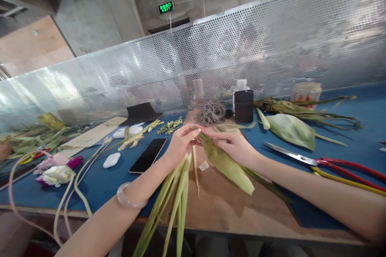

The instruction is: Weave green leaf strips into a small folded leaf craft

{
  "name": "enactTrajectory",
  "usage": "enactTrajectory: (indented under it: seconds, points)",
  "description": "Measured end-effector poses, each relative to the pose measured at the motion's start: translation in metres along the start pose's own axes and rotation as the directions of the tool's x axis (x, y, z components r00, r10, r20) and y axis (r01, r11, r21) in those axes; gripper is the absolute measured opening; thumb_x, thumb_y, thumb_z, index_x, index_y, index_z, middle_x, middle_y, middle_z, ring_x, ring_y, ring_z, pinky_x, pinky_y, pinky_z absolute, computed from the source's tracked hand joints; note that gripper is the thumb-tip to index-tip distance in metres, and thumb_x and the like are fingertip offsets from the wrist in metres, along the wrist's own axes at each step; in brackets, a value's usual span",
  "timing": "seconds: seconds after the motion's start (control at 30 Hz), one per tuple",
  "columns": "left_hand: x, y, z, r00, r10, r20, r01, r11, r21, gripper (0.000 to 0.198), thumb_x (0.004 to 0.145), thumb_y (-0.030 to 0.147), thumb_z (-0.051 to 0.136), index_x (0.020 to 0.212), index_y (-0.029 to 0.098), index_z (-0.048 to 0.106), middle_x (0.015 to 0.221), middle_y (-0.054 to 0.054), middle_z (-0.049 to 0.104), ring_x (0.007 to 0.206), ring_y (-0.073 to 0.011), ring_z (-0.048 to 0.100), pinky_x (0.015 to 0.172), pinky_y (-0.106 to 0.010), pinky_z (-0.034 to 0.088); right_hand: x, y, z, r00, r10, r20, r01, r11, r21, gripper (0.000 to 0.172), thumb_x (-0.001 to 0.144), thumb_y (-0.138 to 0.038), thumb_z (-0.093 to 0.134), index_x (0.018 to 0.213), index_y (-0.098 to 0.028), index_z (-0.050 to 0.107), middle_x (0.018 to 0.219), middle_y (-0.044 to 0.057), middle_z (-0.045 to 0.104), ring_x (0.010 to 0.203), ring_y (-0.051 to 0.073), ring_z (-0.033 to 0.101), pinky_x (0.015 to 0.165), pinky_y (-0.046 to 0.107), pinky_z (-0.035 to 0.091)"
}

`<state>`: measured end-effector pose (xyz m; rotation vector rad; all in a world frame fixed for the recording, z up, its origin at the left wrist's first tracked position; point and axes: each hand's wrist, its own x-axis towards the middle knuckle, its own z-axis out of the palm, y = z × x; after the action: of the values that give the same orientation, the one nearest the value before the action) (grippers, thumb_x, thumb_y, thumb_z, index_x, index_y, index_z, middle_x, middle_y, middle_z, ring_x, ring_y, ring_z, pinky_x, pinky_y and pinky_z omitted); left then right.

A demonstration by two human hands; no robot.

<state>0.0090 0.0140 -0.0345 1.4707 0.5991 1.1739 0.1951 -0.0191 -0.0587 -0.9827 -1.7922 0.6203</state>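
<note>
My left hand (180, 143) pinches the top of a bundle of long green leaf strips (176, 196) that hang down toward me over the table edge. My right hand (233, 144) meets it fingertip to fingertip and grips a broad pale green leaf (226, 162) that slants down to the right. Both hands are closed on the leaves above a brown board (223, 204). A pale bangle (128, 198) sits on my left wrist.
Red- and yellow-handled shears (316, 161) lie right of my right arm. A phone (148, 155) and a white case (111, 160) lie to the left. Behind my hands are a twine coil (212, 112), a dark box (243, 105), a big leaf (291, 130). A perforated metal screen (211, 56) backs the blue table (346, 136).
</note>
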Motion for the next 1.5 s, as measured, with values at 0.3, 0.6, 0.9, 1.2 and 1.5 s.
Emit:
enactTrajectory:
  seconds: [0.3,0.6,0.9,1.2,1.5]
  points:
    - [-0.001,0.001,0.000,0.996,-0.071,0.051,0.068,0.996,0.057,0.013,0.074,0.021,0.066,0.085,0.016,0.066,0.089,-0.003,0.064,0.080,-0.0126,0.060,0.068,-0.024,0.050,0.002,0.005,0.001,1.000,0.007,0.009,-0.008,0.998,0.065,0.035,0.085,-0.018,0.046,0.112,-0.028,0.066,0.117,-0.002,0.065,0.111,0.020,0.058,0.099,0.041,0.044]
    - [-0.001,-0.007,0.001,0.955,-0.215,0.205,0.178,0.967,0.182,0.032,0.073,0.020,0.068,0.104,0.015,0.066,0.100,-0.009,0.069,0.089,-0.0185,0.064,0.082,-0.034,0.051,0.004,0.004,0.000,1.000,0.014,-0.017,-0.014,1.000,-0.003,0.038,0.083,-0.014,0.045,0.109,-0.027,0.068,0.100,-0.001,0.072,0.089,0.020,0.067,0.083,0.036,0.054]
    - [-0.002,-0.006,-0.001,0.956,-0.266,0.120,0.232,0.942,0.243,0.040,0.074,0.023,0.067,0.114,0.017,0.062,0.095,-0.009,0.071,0.074,-0.0187,0.069,0.075,-0.036,0.056,0.004,0.008,0.000,0.999,0.053,-0.014,-0.053,0.998,-0.025,0.036,0.083,-0.014,0.045,0.108,-0.023,0.069,0.100,0.002,0.072,0.094,0.021,0.065,0.086,0.037,0.052]
    - [0.003,-0.003,-0.007,0.978,-0.209,0.026,0.202,0.966,0.163,0.027,0.074,0.017,0.064,0.099,0.014,0.071,0.084,-0.010,0.072,0.063,-0.0157,0.067,0.062,-0.029,0.057,0.004,0.001,-0.002,0.999,0.040,0.028,-0.042,0.998,0.054,0.039,0.082,-0.026,0.055,0.121,-0.026,0.059,0.117,0.004,0.064,0.097,0.021,0.063,0.084,0.037,0.052]
    - [0.004,-0.002,-0.009,0.980,-0.196,-0.040,0.200,0.969,0.147,0.028,0.074,0.015,0.059,0.099,0.015,0.071,0.092,-0.011,0.072,0.061,-0.0138,0.066,0.065,-0.029,0.057,0.012,0.008,-0.010,0.993,0.091,-0.073,-0.111,0.930,-0.351,0.026,0.078,-0.039,0.060,0.093,-0.021,0.070,0.071,0.002,0.066,0.063,0.016,0.056,0.060,0.028,0.042]
